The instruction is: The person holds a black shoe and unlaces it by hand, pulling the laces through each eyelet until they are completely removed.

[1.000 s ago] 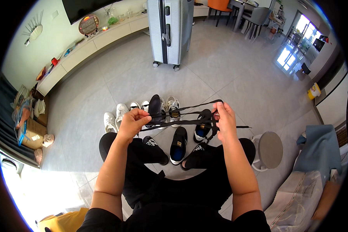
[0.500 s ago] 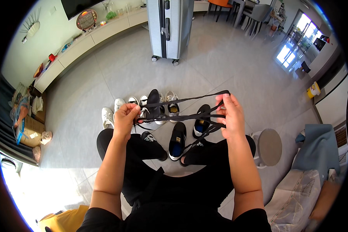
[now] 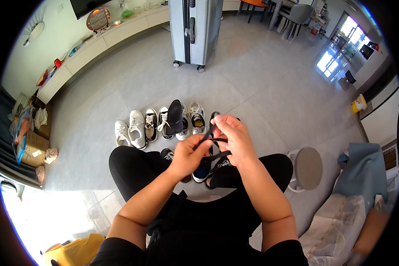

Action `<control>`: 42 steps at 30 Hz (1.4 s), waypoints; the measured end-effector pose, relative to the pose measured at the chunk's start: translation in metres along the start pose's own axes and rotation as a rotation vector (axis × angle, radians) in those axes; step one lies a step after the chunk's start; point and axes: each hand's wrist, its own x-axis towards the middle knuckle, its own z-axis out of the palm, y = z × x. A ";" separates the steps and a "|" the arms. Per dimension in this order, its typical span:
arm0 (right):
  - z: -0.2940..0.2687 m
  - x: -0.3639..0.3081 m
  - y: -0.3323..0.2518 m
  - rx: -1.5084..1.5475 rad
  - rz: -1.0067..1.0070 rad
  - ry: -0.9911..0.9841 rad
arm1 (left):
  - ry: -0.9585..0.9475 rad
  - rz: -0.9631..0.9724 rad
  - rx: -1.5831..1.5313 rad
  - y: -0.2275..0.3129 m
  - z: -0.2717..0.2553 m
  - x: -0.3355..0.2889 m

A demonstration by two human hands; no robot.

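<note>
Since the black lace (image 3: 218, 156) looks light, soft and bendy, you can likely pinch it anywhere; the left hand (image 3: 188, 157) and right hand (image 3: 237, 139) hold it.

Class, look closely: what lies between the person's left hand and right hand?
Strands of black lace span the short gap between the left hand and the right hand, as the head view shows.

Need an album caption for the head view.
Left hand and right hand hold a black shoelace, with a row of shoes on the floor and a suitcase beyond.
</note>
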 end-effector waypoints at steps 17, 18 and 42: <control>-0.121 0.010 0.023 -1.239 0.244 -0.314 | 0.444 -0.320 -0.425 -0.013 -0.148 0.013; -0.127 0.010 0.015 -1.355 0.257 -0.253 | 0.473 -0.291 -0.432 -0.013 -0.155 0.012; -0.317 -0.056 -0.033 -0.710 0.399 0.252 | 0.747 -0.514 0.020 -0.048 -0.283 0.010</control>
